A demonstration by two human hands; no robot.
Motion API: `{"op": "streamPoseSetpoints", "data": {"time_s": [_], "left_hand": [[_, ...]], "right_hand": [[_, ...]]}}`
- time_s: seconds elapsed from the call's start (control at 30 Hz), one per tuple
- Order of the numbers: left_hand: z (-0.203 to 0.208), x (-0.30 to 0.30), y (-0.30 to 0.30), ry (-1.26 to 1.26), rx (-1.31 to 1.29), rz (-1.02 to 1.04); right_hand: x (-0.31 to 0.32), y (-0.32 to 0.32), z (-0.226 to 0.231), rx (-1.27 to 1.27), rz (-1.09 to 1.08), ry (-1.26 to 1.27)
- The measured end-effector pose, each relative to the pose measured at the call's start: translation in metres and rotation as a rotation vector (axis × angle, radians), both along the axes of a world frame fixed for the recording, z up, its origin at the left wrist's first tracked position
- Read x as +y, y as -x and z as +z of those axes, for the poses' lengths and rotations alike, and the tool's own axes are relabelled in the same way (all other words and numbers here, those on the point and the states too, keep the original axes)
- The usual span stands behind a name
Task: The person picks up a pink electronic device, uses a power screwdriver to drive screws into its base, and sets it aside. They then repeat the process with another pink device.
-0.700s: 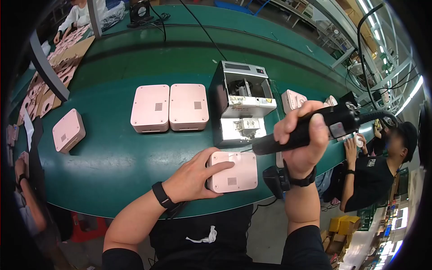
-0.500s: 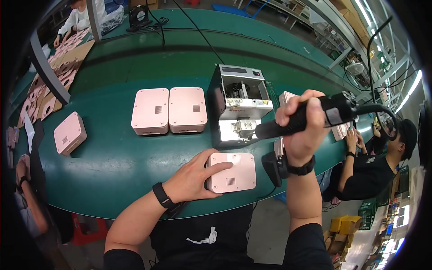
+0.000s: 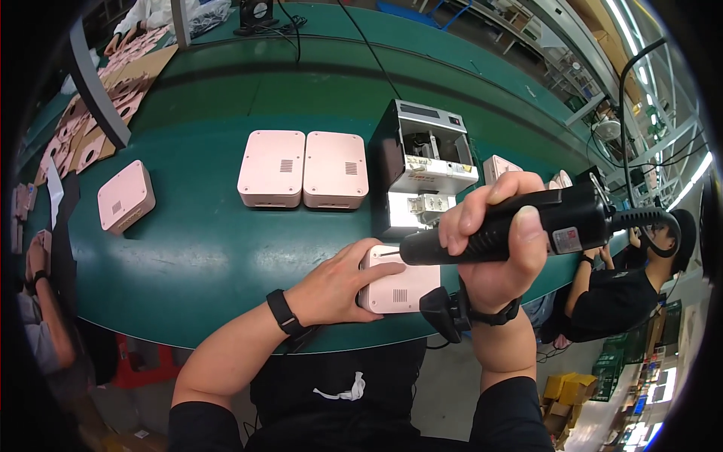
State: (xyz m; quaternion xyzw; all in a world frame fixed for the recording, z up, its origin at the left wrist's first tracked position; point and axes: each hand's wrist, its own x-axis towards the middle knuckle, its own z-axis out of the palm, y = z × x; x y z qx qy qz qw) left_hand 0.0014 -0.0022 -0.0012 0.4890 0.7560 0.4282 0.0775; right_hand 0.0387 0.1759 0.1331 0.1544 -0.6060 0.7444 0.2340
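A pink box-shaped housing [image 3: 388, 297] with rounded corners, a small vent grille and corner screw holes lies on the green table in front of me. My left hand [image 3: 335, 282] grips it from the left side, with one finger resting across its top. In my right hand [image 3: 501, 237] is a black corded electric screwdriver [image 3: 444, 245], held sideways. Its thin bit reaches the far left corner of the housing, at or just over a screw hole; actual contact I cannot tell. The screwdriver covers the housing's far right corner.
Two more pink housings [image 3: 335, 169] stand side by side beyond my left hand, and another housing [image 3: 126, 197] sits at the left. A screw feeder machine [image 3: 429, 162] stands behind the screwdriver. Co-workers sit at both sides; pink panels [image 3: 113, 105] lie at far left.
My right hand has brought the screwdriver from the screw feeder left and down to the housing's far left corner. My left hand keeps its hold. The whole view has shifted slightly.
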Motion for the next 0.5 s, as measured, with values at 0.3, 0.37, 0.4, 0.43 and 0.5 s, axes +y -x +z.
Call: {"op": "streamPoseSetpoints", "data": {"time_s": [0.3,0.37,0.4,0.43,0.5], "left_hand": [[-0.004,0.0,-0.002,-0.027,0.014,-0.003],[-0.006,0.001,-0.002,-0.041,0.006,-0.007],[-0.007,0.001,-0.001,-0.055,0.013,0.002],[-0.009,0.001,-0.001,-0.07,0.02,0.012],[-0.009,0.001,0.0,-0.089,0.026,0.022]], "right_hand": [[-0.004,0.006,-0.017,-0.027,0.086,-0.1],[-0.005,0.007,-0.019,-0.045,0.098,-0.105],[-0.007,0.008,-0.018,-0.053,0.107,-0.103],[-0.009,0.008,-0.016,-0.06,0.117,-0.101],[-0.01,0.01,-0.017,-0.069,0.126,-0.104]]}}
